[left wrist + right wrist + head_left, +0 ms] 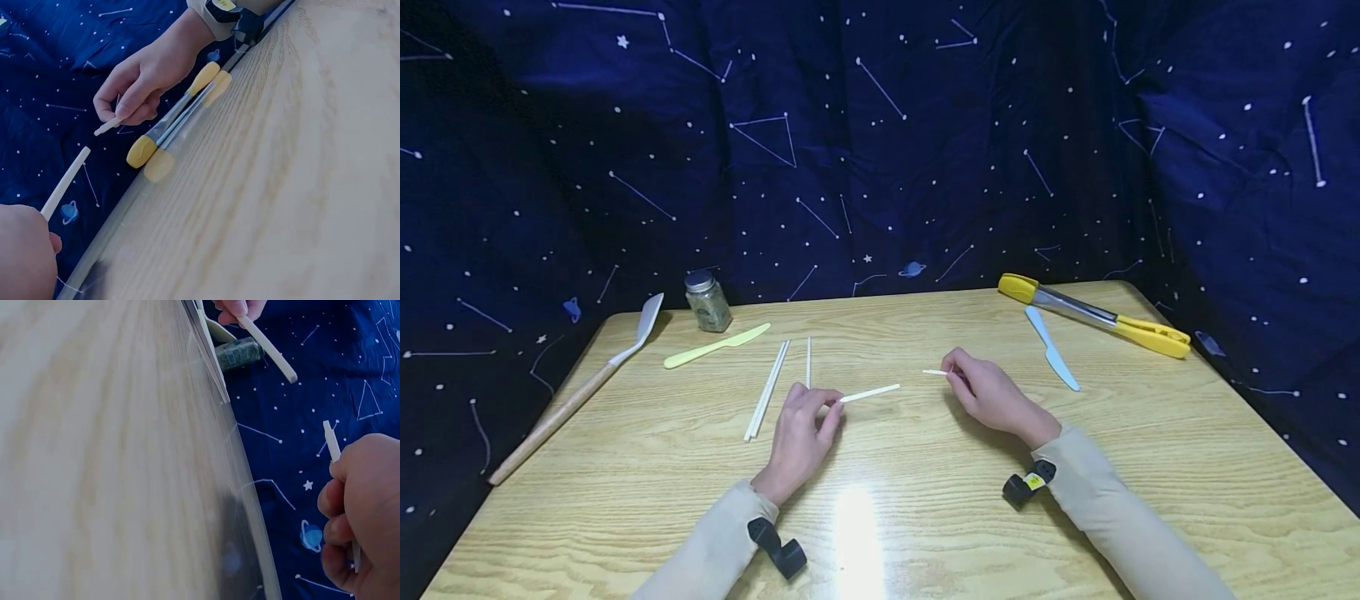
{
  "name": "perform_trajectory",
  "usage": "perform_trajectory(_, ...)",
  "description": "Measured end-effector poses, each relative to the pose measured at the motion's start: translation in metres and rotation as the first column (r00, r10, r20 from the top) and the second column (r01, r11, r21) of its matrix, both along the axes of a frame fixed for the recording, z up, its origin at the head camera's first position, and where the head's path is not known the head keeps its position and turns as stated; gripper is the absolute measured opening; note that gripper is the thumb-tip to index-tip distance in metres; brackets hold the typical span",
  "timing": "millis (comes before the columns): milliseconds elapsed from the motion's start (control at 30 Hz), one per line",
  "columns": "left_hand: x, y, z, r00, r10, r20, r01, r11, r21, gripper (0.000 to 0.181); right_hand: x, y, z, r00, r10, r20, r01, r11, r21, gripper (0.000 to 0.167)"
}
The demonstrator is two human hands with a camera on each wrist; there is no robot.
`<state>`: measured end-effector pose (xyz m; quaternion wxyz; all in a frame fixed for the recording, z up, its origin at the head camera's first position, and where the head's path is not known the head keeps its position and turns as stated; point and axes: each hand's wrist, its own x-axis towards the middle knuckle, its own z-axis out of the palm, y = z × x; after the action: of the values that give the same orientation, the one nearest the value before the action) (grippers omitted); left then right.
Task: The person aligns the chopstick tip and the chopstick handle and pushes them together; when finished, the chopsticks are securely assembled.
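My left hand [801, 429] pinches a slim white stick [870, 393] between thumb and fingers, its free end pointing right. Across from it, my right hand [992, 396] holds another white stick [935, 372], whose short end sticks out to the left. In the right wrist view, this second stick [332, 440] has a narrowed tip, and its other end shows below the curled fingers. A gap separates the two sticks. Beside my left hand, a pair of white sticks [767, 390] lies on the table, with a single white stick [808, 362] just right of them, partly hidden by the hand.
On the left lie a wooden-handled spatula [576, 396] and a yellow knife [717, 346], with a blue-lidded jar [708, 304] behind. A blue knife [1052, 348] and yellow-tipped tongs [1093, 315] lie at the right. A dark starry cloth [880, 150] hangs behind the wooden table [925, 517].
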<state>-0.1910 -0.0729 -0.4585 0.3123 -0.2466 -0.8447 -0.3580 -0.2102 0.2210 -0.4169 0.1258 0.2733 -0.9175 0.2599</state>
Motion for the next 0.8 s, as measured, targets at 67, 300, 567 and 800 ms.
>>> perform_trajectory(67,0.0,0.001,0.0,1.0,-0.008,0.008,0.008,1.0,0.016,0.005,0.001,-0.003,0.0,1.0,0.014,-0.005,-0.014,1.0,-0.001,0.007)
perform_trajectory(300,0.002,0.003,0.0,0.998,-0.055,0.031,0.053,0.997,0.061,0.004,0.003,-0.007,-0.001,0.997,0.079,-0.012,-0.079,0.997,-0.015,0.009)
perform_trajectory(567,0.004,0.003,0.001,0.997,-0.074,0.023,0.073,0.995,0.063,0.006,0.005,-0.011,-0.002,0.993,0.119,-0.006,-0.119,0.992,-0.044,0.008)
perform_trajectory(800,0.006,0.004,0.001,0.996,-0.081,0.023,0.079,0.994,0.069,0.006,0.005,-0.015,-0.004,0.988,0.153,-0.03,-0.154,0.987,-0.05,0.007)
